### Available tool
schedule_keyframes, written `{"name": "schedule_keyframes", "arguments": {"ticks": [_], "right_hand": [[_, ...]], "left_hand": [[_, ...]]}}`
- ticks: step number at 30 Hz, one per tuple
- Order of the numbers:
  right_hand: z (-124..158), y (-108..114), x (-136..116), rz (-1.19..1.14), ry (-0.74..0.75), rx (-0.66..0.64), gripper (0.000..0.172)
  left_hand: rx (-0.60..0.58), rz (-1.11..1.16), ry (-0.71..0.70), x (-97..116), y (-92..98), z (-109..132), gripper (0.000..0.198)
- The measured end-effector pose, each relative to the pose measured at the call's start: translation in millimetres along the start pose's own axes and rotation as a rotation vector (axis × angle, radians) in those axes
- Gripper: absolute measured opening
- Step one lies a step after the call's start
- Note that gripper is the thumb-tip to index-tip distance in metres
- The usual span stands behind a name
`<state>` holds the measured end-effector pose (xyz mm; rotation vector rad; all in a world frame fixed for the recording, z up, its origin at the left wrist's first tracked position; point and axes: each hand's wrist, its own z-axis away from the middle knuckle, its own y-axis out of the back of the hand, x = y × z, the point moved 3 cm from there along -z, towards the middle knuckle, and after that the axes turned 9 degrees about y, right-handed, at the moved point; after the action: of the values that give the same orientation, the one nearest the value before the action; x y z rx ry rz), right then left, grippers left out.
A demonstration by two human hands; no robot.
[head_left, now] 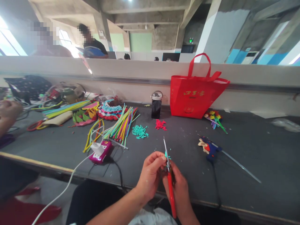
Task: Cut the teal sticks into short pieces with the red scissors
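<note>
My right hand (pixel 177 184) is wrapped round red-handled scissors (pixel 171 190), their blades pointing up and away over the dark table (pixel 234 147). Close against the blades, my left hand (pixel 151 172) pinches a small turquoise piece (pixel 167 154). Beyond my hands lies a pile of short turquoise pieces (pixel 140 132), with a smaller pile of red pieces (pixel 160 124) to its right. A bundle of colourful fuzzy stems (pixel 122 125) rests left of the piles.
A purple power socket (pixel 101 152) with cables is at left. A glue gun (pixel 211 148) lies at right. A red bag (pixel 197 93), a dark phone (pixel 156 107) and small flowers (pixel 215 119) stand or lie behind. Another person's hand (pixel 9 111) shows at far left.
</note>
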<state>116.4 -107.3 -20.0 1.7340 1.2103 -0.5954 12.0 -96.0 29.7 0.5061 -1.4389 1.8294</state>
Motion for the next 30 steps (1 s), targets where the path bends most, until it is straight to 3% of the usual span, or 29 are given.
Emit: {"name": "schedule_keyframes", "arguments": {"ticks": [5, 10, 14, 17, 20, 24, 27, 30], "right_hand": [[-4, 2, -5, -0.063, -0.107, -0.068, 0.042], [-7, 6, -11, -0.092, -0.12, 0.013, 0.032], [-7, 11, -12, -0.144, -0.129, 0.125, 0.036], [-8, 15, -14, -0.214, -0.223, 0.177, 0.044], [-13, 18, -16, -0.351, -0.345, 0.167, 0.053], [-22, 21, -19, -0.448, -0.393, 0.166, 0.056], [-28, 22, -18, -0.475, -0.393, 0.14, 0.052], [-31, 23, -17, -0.448, -0.348, 0.09, 0.045]], "left_hand": [[0.015, -0.014, -0.008, -3, 1.1, 0, 0.01], [0.017, -0.045, 0.001, -5, -0.4, 2, 0.01], [0.058, -0.139, -0.082, 0, 2.6, 3, 0.012], [0.164, -0.448, -0.255, 9, 9.1, 2, 0.012], [0.25, -0.917, -0.593, 20, 10.0, 5, 0.014], [0.183, -1.342, -1.032, 23, 3.3, 11, 0.014], [0.145, -1.472, -1.131, 18, 2.4, 13, 0.014], [0.104, -1.45, -1.044, 17, 4.1, 14, 0.014]]}}
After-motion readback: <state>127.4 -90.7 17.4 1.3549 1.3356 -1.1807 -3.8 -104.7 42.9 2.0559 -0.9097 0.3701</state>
